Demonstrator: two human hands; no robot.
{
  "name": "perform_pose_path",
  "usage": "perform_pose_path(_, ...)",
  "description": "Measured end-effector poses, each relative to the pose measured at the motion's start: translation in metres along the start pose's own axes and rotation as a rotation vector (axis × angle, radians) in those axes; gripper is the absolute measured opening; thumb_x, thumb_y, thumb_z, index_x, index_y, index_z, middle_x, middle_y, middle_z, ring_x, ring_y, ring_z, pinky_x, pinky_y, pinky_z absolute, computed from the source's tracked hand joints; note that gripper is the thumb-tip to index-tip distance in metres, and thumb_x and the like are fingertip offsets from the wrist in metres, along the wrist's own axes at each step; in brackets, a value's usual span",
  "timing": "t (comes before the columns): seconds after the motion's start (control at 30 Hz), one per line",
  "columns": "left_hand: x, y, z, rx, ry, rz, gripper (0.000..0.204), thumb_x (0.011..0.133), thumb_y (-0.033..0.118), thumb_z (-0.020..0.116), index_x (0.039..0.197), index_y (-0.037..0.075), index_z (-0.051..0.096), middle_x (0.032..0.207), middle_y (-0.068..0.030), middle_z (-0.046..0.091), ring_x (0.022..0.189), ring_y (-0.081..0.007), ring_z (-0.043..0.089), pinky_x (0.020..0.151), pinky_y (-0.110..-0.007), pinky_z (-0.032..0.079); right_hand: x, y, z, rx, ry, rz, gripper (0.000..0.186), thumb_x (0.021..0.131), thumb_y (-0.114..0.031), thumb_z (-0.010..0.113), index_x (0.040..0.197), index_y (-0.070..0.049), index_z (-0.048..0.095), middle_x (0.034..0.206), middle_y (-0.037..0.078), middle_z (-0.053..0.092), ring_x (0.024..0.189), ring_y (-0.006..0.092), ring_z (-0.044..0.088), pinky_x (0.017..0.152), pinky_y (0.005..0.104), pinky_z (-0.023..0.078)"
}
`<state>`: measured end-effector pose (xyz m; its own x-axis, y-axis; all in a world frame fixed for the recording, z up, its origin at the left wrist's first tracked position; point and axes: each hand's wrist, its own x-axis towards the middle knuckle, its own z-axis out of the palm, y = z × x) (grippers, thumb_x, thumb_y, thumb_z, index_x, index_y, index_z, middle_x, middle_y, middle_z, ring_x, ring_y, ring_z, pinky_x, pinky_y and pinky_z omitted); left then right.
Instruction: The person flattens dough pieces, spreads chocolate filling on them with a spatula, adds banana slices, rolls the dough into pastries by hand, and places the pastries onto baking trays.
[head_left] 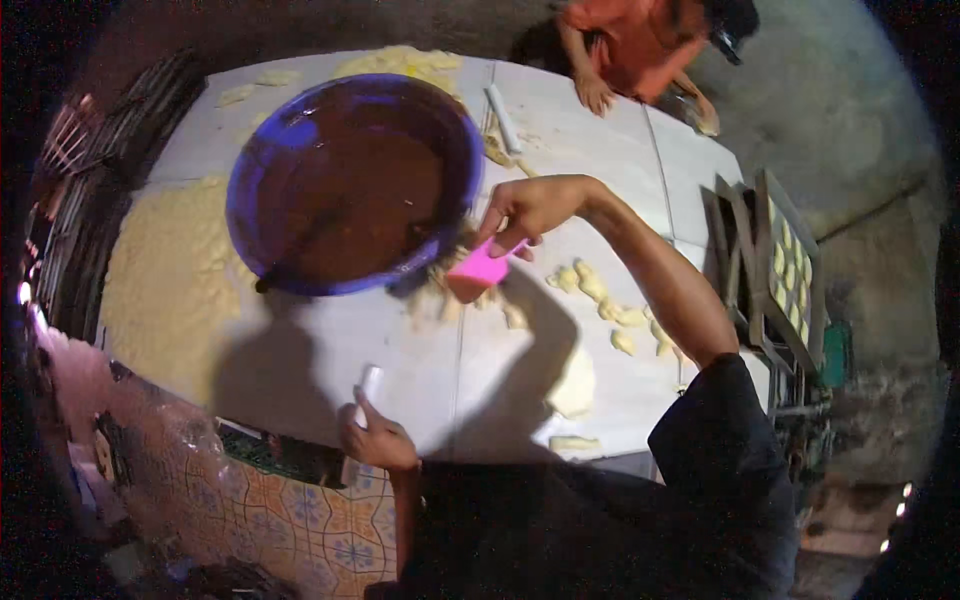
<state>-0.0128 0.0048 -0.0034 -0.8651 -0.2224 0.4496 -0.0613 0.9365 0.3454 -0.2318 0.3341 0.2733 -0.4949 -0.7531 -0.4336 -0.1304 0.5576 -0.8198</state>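
My right hand point(530, 213) is closed around a pink plastic scoop point(483, 265) with brown matter at its lower end. It hovers over the table just right of a big blue basin point(240, 200), which holds a brown mass. Close to the table's near edge, my left hand point(378, 437) grips a white rolling pin point(371, 380); its fingers wrap round the pin. Crumbly brown and pale bits point(435, 300) lie beneath the scoop. Right of them are several small dough pieces point(600, 290) and a flat pale sheet of dough point(573, 387).
A wide layer of dough point(165, 270) covers the table's left side. Another white rolling pin point(503, 120) rests beyond the basin's right rim. A person in orange point(650, 45) leans at the far edge. Trays of dough pieces point(790, 270) stand at the right.
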Motion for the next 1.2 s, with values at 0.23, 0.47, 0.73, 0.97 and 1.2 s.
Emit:
perform_pose_path(0.23,-0.016,-0.064,0.029,0.185,0.052,0.127,0.055,0.093,0.009,0.056,0.146,0.021,0.054,0.123,-0.0175,0.063,0.109,-0.0363,0.06,0.093,-0.052,0.047,-0.149,0.106,0.195,-0.05,0.388,0.045,0.029,0.087,0.0,0.067,0.115,-0.004,0.073,0.096,0.012,0.074,0.08,0.0232,0.069,0.071,0.0356,0.055)
perform_pose_path(0.47,0.003,-0.015,0.01,0.41,-0.015,0.209,0.05,0.096,0.026,0.057,0.146,0.02,0.053,0.126,-0.0153,0.061,0.112,-0.0316,0.06,0.091,-0.049,0.048,-0.132,0.154,0.386,-0.275,1.009,0.329,0.049,0.089,-0.018,0.069,0.135,-0.007,0.057,0.127,0.022,0.057,0.104,0.0363,0.062,0.085,0.0426,0.057)
perform_pose_path(0.73,0.006,0.015,0.009,0.391,-0.055,0.177,0.053,0.096,0.026,0.056,0.147,0.014,0.049,0.131,-0.0208,0.058,0.119,-0.0381,0.055,0.1,-0.051,0.044,-0.159,0.107,0.347,-0.232,0.566,0.604,0.032,0.092,-0.021,0.063,0.12,-0.007,0.069,0.102,0.017,0.066,0.09,0.0366,0.066,0.082,0.0441,0.053)
perform_pose_path(0.97,0.021,0.026,-0.002,0.162,-0.038,0.127,0.061,0.089,0.01,0.058,0.149,0.009,0.045,0.133,-0.0235,0.056,0.119,-0.0407,0.054,0.102,-0.054,0.042,-0.01,0.075,0.258,0.354,0.853,-0.057,0.026,0.089,-0.021,0.067,0.105,-0.003,0.073,0.096,0.023,0.073,0.083,0.0384,0.07,0.078,0.0442,0.055)
perform_pose_path(1.2,0.043,0.014,0.01,0.091,-0.113,-0.117,0.061,0.091,0.014,0.059,0.15,0.012,0.044,0.135,-0.023,0.053,0.125,-0.0405,0.049,0.102,-0.056,0.039,0.038,0.118,0.148,-0.156,1.259,0.21,0.023,0.084,-0.021,0.068,0.082,0.002,0.069,0.076,0.026,0.067,0.07,0.0452,0.066,0.064,0.0491,0.053)
